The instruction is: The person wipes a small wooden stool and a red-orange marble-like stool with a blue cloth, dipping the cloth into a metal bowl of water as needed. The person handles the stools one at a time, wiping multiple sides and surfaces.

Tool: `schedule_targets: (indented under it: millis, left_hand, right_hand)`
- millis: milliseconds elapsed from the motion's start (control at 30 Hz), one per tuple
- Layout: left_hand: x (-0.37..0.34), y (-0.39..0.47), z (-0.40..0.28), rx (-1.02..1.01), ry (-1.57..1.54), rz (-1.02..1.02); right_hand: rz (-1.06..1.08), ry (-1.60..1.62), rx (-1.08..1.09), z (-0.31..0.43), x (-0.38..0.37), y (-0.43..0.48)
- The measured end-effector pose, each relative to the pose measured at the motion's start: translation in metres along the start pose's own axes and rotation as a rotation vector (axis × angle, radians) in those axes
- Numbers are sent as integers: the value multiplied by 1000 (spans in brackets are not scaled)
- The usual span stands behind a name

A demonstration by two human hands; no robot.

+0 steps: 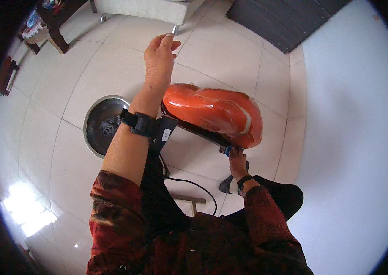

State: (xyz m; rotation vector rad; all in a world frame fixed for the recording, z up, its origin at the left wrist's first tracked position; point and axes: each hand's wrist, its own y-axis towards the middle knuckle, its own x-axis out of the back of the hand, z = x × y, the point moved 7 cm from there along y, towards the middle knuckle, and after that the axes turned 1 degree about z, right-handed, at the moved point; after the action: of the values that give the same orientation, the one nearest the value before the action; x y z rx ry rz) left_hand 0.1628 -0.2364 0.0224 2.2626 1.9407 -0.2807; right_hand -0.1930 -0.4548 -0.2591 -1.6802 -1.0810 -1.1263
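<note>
A glossy orange moulded piece (211,110), perhaps a seat or body panel, lies with a dark edge (194,129) along its near side. My left hand (160,55) is raised beyond its left end, fingers curled; whether they pinch something small cannot be seen. At the near right corner, my right hand (238,161) is closed around a small blue object (228,151), mostly covered by the fingers. A black device (144,124) is strapped to my left wrist.
Left of the orange piece, a metal basin (88,139) with dark contents sits on the tiled floor (43,144). A black cable (211,196) curves between my legs near a small wooden stool or bar (190,199). A white wall (345,137) rises on the right; a pale sofa (142,10) stands ahead.
</note>
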Motion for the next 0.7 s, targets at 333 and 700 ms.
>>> schedule_targets:
  millis: [333, 700]
  left_hand:
    - [-10, -1, 0, -13, 0, 22]
    - [-7, 3, 4, 25, -61, -6]
  right_hand:
    - [-39, 1261, -1121, 7, -39, 33]
    - [-110, 1404, -703, 115, -4, 128]
